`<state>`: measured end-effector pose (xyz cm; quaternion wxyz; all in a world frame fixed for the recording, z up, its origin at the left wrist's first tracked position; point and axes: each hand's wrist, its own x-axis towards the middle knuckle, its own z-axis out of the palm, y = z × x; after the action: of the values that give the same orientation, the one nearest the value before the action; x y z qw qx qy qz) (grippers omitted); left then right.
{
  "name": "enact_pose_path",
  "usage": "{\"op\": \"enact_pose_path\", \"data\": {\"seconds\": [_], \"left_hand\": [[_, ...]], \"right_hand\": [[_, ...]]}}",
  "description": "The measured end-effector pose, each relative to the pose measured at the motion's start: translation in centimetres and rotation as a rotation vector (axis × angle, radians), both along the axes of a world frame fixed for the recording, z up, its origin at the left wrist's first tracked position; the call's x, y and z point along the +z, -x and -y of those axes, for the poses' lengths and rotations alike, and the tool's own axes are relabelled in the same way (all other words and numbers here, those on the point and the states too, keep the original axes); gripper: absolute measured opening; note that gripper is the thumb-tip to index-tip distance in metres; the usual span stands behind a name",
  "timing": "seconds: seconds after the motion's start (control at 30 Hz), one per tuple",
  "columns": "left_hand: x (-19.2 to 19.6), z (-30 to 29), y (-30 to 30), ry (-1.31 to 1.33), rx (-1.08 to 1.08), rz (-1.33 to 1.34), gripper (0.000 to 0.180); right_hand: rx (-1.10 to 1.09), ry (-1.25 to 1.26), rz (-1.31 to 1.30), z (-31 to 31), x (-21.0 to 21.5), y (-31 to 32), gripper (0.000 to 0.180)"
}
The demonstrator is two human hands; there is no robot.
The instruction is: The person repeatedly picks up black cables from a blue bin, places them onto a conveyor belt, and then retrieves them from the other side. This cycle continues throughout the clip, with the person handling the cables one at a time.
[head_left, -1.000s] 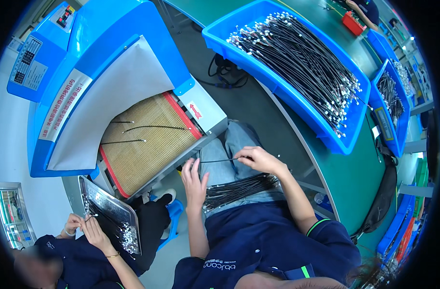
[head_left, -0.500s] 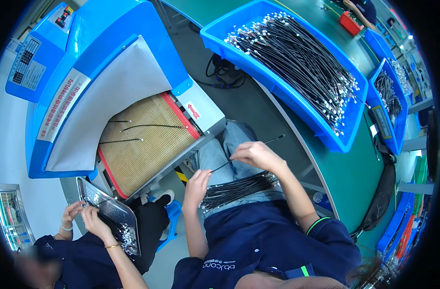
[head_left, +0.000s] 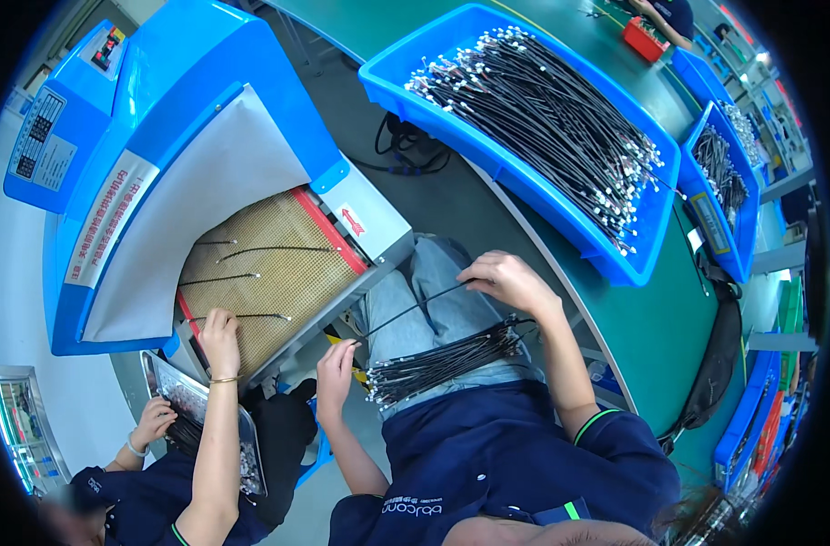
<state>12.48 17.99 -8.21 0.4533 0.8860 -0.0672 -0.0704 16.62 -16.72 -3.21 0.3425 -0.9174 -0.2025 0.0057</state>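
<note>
Over the lap (head_left: 387,296): Apparent Straightening Step

Machine (head_left: 228,59): smooth blue shell, coarse tan mesh belt (head_left: 298,284). Bin (head_left: 386,76): blue plastic, holding thin, white-tipped black cables (head_left: 542,136). Bundle (head_left: 447,364): similar cables, loosely parallel, on denim. Left hand (head_left: 335,378): pinching near one end of a single cable (head_left: 413,312). Right hand (head_left: 517,280): pinching near the other end. Single cable: slim, almost straight, slanting above the lap. Next move: probably calls for steady, even tension.

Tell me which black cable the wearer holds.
The single black cable strung from left hand to right hand; the bundled cables lie across the lap.
</note>
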Motion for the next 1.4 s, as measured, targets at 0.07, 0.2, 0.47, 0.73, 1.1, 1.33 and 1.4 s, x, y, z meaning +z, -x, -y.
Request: {"op": "enact_pose_path", "data": {"seconds": [0.07,0.2,0.47,0.73,1.1,1.33,1.4], "left_hand": [[0.2,0.0,0.1,0.024,-0.004,-0.024,0.019],[0.7,1.8,-0.4,0.038,-0.145,-0.006,0.019],[2.6,6.2,-1.3,-0.008,-0.059,0.296,0.017],[1.7,6.0,-1.2,-0.069,-0.005,0.433,0.039],[2.9,5.2,-2.2,-0.081,-0.173,0.458,0.014],[3.5,6.7,-2.3,0.028,-0.29,0.287,0.014],[3.4,7.6,-2.1,0.099,-0.221,0.17,0.015]], "right_hand": [[-0.037,-0.034,-0.026,0.1,0.4,0.1,0.015],[0.126,0.033,0.256,-0.7,0.3,-0.1,0.012],[0.107,-0.18,0.061,-4.9,0.1,0.5,0.014],[0.012,-0.376,-0.148,-4.9,-0.2,0.4,0.016],[0.098,-0.361,-0.141,-4.1,-0.8,0.2,0.019],[0.273,-0.219,0.163,-5.7,-2.1,0.1,0.02],[0.255,-0.241,0.167,-6.7,-2.3,0.2,0.016]]}}
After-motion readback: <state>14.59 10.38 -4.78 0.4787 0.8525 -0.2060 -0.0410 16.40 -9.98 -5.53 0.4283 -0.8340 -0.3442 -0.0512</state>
